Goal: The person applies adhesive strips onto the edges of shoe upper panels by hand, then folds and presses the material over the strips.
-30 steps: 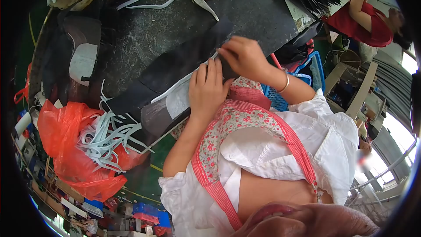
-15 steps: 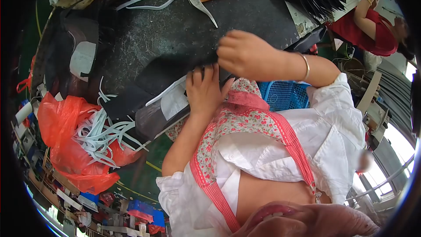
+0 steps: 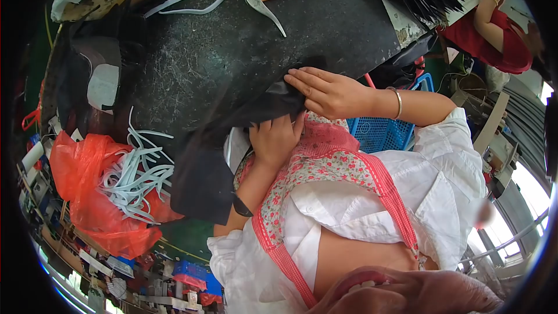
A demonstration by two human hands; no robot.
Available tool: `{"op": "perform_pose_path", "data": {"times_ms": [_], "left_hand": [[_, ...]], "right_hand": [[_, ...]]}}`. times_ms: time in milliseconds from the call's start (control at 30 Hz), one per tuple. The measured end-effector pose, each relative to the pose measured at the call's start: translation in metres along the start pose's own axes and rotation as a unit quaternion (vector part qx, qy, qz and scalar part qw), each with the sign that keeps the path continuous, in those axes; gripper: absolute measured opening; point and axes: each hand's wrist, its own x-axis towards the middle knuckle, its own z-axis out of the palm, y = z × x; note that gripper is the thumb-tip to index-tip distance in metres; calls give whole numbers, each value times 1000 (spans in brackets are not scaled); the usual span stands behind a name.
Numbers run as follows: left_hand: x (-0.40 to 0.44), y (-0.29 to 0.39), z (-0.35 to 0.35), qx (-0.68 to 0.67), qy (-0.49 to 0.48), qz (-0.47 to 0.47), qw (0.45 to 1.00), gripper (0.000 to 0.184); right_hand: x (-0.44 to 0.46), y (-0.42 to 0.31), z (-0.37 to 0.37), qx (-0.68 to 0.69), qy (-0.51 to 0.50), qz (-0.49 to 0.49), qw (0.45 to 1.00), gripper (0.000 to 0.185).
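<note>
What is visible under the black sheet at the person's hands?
Beside the left hand, part of a white patch shows past the edge of the black sheet. The sheet covers the rest, so I cannot tell what else lies beneath.

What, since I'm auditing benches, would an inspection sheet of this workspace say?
Surface: dark tabletop, scratched.
Job's things: black material, bent near the hands; pale piece partly showing.
Clutter: white strips at a red bag; curved metal tool farther forward.
Grip: left hand and right hand at the black material; exact hold unclear.
Cables: nothing seen on the tabletop.
Surroundings: blue basket at right; co-worker in red beyond.
</note>
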Motion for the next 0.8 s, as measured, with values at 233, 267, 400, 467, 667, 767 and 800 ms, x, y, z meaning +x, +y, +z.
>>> {"op": "perform_pose_path", "data": {"times_ms": [233, 267, 400, 467, 667, 767, 800], "left_hand": [[-15, -35, -66, 82, -149, 55, 984, 43], [-16, -41, -73, 85, -165, 57, 981, 45], [-7, -63, -94, 122, -235, 97, 960, 46], [-4, -68, -99, 129, -244, 108, 955, 45], [-5, -83, -108, 152, -230, 134, 952, 43], [-14, -72, -103, 181, -218, 126, 951, 38], [-20, -66, -101, 176, -215, 104, 955, 38]], "right_hand": [[4, 10, -4, 6, -61, -48, 997, 18], [6, 13, -5, 24, -75, -62, 995, 17], [17, 17, -5, -45, -107, -99, 988, 17], [23, 15, -3, -46, -132, -104, 985, 15], [64, 9, -15, -46, -314, -136, 938, 18], [86, 15, -27, -85, -349, -179, 916, 18], [93, 17, -31, -103, -353, -197, 909, 18]]}}
